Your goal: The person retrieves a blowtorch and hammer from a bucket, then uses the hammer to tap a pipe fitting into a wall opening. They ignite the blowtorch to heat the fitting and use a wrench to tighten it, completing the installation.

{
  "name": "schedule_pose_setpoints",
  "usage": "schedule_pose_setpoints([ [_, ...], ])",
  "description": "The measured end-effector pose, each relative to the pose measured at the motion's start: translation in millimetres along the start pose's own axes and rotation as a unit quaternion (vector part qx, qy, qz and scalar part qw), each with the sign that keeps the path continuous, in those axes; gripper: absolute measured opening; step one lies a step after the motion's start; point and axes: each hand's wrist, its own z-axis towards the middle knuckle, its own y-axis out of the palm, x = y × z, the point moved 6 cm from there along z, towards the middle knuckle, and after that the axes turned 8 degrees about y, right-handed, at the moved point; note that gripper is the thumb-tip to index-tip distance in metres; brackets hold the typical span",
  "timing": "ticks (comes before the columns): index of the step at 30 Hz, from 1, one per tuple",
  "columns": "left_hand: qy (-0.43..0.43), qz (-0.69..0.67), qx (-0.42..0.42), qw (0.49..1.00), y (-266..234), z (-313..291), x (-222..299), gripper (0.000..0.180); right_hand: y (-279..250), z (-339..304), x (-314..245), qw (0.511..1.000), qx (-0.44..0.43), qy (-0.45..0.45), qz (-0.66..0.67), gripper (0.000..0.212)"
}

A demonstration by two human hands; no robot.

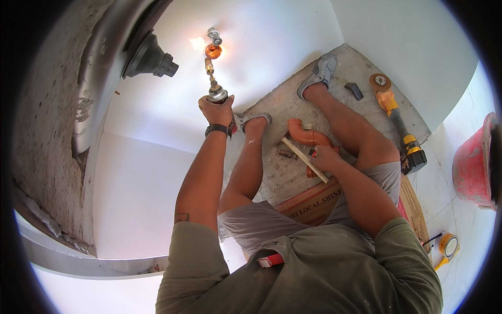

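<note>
My left hand is closed round the canister of a gas torch, raised toward the white wall. Its brass nozzle points at an orange pipe end in the wall, and a bright flame glows beside that end. Just above sits a metal angle valve. Low between my legs, my right hand is closed by a pale wooden stick and a bent orange pipe. A small red and black piece shows at its fingers, but what it grips is unclear.
An angle grinder lies right of my leg, near a small dark block. Farther right are a red bucket and a tape roll. Flattened cardboard lies beneath me. A black drain fitting hangs at upper left.
</note>
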Motion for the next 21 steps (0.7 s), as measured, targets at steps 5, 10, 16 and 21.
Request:
schedule_pose_setpoints([
  [5, 0.008, -0.020, -0.005, 1.000, 3.4, 2.4, 0.3, 0.072, -1.4, -0.4, -1.8, 1.000, 0.003, -0.010, -0.008, 0.043],
  [10, 0.014, -0.011, -0.011, 1.000, 7.5, 4.3, 3.1, 0.072, -0.1, 1.0, -0.3, 1.000, -0.004, -0.003, -0.008, 0.044],
  [16, 0.010, 0.007, -0.022, 1.000, 9.5, 2.5, 5.1, 0.073, 0.9, 1.6, 0.1, 1.000, 0.005, -0.004, -0.003, 0.041],
  [21, -0.011, -0.022, -0.025, 0.999, 8.0, 3.1, 2.9, 0.072, 0.3, 1.2, -0.5, 1.000, -0.014, 0.004, -0.017, 0.040],
])
